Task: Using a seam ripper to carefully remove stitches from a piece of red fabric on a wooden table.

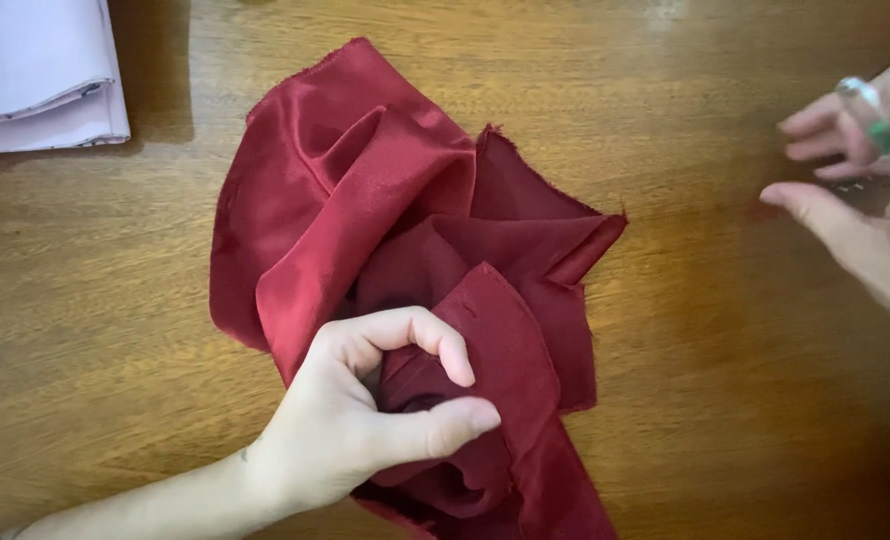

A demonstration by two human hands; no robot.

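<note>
Though partly frame-cropped, right hand (865, 200) apart from red cloth (405, 260).

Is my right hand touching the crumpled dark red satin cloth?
Apart. The head view shows the right hand off to the side, bare wooden table between it and the cloth.

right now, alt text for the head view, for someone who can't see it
A left hand pinches a fold of crumpled dark red satin fabric on a wooden table. The right hand, open at the right edge, hovers above the wood with a ring with a green stone; folded pale lilac cloth lies top left.
</note>
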